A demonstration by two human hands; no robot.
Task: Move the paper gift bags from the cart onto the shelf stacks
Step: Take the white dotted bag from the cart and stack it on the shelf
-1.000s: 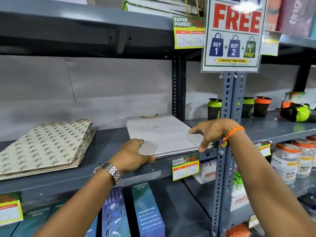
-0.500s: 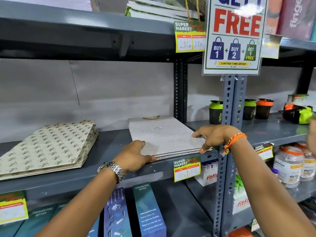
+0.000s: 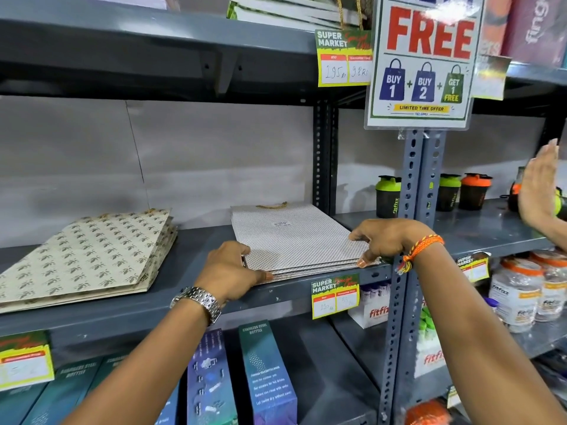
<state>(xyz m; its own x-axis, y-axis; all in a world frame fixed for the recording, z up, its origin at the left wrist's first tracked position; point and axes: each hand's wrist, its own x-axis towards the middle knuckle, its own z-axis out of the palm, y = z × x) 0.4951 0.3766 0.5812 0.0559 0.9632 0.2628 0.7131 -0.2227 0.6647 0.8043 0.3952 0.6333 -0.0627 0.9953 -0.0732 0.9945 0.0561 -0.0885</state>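
A flat stack of white dotted paper gift bags (image 3: 294, 237) lies on the grey middle shelf (image 3: 190, 246), rope handles toward the back wall. My left hand (image 3: 230, 271) grips the stack's front left corner, thumb along the front edge. At the front right corner my right hand (image 3: 383, 240) has its fingers on top and its thumb against the edge. A second stack, beige with a leaf print (image 3: 89, 256), lies to the left on the same shelf. No cart is in view.
A perforated steel upright (image 3: 411, 210) stands just right of the dotted stack, with a "FREE" offer sign (image 3: 423, 56) on it. Shaker bottles (image 3: 388, 194) stand behind it. Another person's raised hand (image 3: 540, 185) shows at the right edge. Boxes (image 3: 267, 378) and jars (image 3: 515, 296) fill lower shelves.
Both my hands have stayed on the dotted stack's front corners. Another person's hand has come into view at the right edge and risen.
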